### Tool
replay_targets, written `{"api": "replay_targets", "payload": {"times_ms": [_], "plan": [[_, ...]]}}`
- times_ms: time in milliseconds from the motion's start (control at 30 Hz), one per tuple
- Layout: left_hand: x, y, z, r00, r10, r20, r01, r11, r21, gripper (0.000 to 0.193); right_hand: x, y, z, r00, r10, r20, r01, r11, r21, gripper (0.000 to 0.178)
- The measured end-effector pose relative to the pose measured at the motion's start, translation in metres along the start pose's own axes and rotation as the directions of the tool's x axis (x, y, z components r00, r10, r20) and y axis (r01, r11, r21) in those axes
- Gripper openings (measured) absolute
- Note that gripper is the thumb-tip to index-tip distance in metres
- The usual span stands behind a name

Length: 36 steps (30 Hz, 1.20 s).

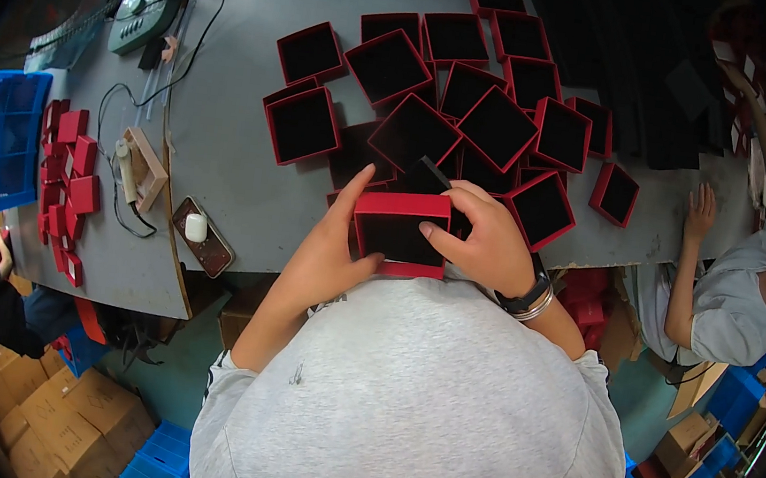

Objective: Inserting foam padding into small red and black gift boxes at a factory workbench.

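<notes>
Close to my body, a small red box [388,236] with a black inside is held between my two hands, its open side tilted toward me. My left hand [330,244] grips its left side, thumb at the lower corner and fingers along the far edge. My right hand [496,242] closes round the right side with its thumb over the black inside. A flat black piece [428,176] sticks up behind the box beside my right fingers; whether I hold it is unclear. Beyond my hands lies a pile of open red boxes [414,133] with black insides.
Stacked black sheets [646,90] cover the far right of the grey table [237,109]. At left lie a phone [203,242] with a white case on it, cables, a wooden holder [145,169] and small red boxes [80,157]. A co-worker's hand [700,211] rests at right.
</notes>
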State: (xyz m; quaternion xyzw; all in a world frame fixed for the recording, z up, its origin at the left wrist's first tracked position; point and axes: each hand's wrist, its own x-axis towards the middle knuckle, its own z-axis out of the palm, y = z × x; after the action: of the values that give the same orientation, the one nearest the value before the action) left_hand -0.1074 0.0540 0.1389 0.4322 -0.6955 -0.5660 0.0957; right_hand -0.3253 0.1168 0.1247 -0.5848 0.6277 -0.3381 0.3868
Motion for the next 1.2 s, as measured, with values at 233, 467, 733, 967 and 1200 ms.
{"api": "replay_targets", "payload": {"times_ms": [233, 467, 733, 967, 1200], "plan": [[0.011, 0.019, 0.009, 0.994, -0.005, 0.109, 0.021, 0.988, -0.151, 0.101, -0.012, 0.007, -0.018, 0.992, 0.0, -0.125, 0.002, 1.0, 0.017, 0.025], [0.026, 0.016, 0.032, 0.987, -0.028, 0.158, 0.087, 0.922, -0.377, 0.089, -0.029, 0.022, -0.04, 0.956, 0.179, -0.233, -0.152, 0.98, 0.13, 0.035], [0.03, 0.017, 0.042, 0.996, 0.07, 0.059, -0.042, 0.923, -0.382, 0.057, -0.044, 0.028, -0.052, 0.96, 0.178, -0.216, -0.157, 0.981, 0.113, 0.043], [0.04, -0.053, -0.021, 0.759, 0.282, -0.586, -0.417, 0.903, -0.106, 0.047, -0.121, 0.104, -0.145, 0.577, 0.521, -0.629, -0.181, 0.833, 0.523, 0.033], [0.07, -0.124, -0.071, 0.697, 0.051, -0.716, -0.116, 0.992, -0.042, 0.058, -0.169, 0.223, -0.167, 0.232, 0.769, -0.596, -0.457, 0.627, 0.631, 0.057]]}}
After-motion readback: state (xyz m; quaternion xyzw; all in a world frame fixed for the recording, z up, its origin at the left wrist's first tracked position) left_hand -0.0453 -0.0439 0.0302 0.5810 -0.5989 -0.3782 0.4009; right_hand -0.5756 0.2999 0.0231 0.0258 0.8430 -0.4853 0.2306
